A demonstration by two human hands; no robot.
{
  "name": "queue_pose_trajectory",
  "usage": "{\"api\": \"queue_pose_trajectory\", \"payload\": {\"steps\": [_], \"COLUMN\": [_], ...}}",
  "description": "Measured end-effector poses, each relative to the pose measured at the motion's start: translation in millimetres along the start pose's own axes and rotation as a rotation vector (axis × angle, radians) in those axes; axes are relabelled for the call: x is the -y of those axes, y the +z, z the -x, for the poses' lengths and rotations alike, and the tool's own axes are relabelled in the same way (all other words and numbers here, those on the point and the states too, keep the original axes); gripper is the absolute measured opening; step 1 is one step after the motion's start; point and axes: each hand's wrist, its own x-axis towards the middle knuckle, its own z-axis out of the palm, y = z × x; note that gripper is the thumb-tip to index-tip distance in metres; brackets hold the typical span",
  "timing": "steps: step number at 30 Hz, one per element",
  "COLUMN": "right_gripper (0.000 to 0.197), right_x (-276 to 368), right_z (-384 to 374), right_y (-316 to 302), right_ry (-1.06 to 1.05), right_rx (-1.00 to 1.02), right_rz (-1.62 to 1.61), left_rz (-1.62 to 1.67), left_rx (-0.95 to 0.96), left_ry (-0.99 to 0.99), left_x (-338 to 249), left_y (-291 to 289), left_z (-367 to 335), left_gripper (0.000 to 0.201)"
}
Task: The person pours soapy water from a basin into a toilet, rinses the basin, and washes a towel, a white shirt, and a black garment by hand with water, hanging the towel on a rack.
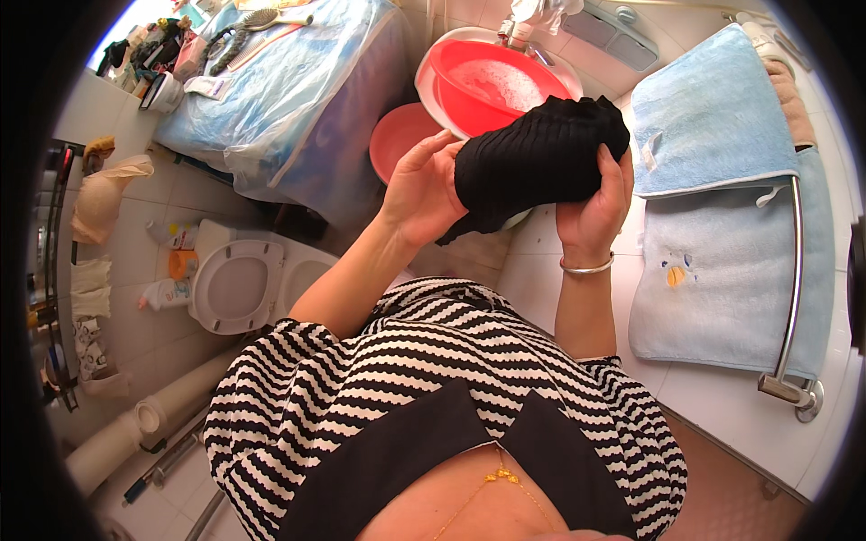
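Head view: both left hand and right hand closing around soft, limp black ribbed garment; probably light, gripping bunched ends.

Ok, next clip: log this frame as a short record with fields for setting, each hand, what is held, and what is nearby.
setting: tiled bathroom, seen from above
left hand: grips the left side of the black ribbed fabric garment
right hand: grips the garment's right side; silver bangle on the wrist
garment: bunched, held up between both hands, in front of the basin
behind: red round plastic basin with soapy water, in a white sink
right: light blue towels on a metal rail
left: white toilet seat
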Motion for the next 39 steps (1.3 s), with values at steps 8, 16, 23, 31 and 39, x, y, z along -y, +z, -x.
{"api": "queue_pose_trajectory", "payload": {"steps": [8,16,23,31,39], "right_gripper": [0.032,0.051,0.043,0.036,0.031], "right_x": [-17.2,-28.7,-33.4,-27.9,7.7], "right_z": [-4.4,59.3,59.6,38.6,-47.3], "right_y": [-20.2,-3.8,7.7,4.8,-26.3], "right_ry": [0.084,0.322,0.488,0.171,0.063], "right_rx": [0.149,0.079,-0.03,-0.076,-0.137], "right_rz": [0.189,-0.189,-0.337,0.048,0.129], "left_rz": [-0.295,-1.545,-0.583,-1.466,-1.541], "left_rx": [0.146,0.231,0.052,-0.231,-0.34], "left_ry": [0.33,0.654,0.407,0.495,0.809], "left_x": [18.3,36.5,41.1,-26.7,-109.6], "left_y": [18.4,6.1,-7.3,-25.0,9.9], "left_z": [12.5,12.1,24.8,9.8,34.2], "left_gripper": [0.054,0.032,0.021,0.015,0.015]}}
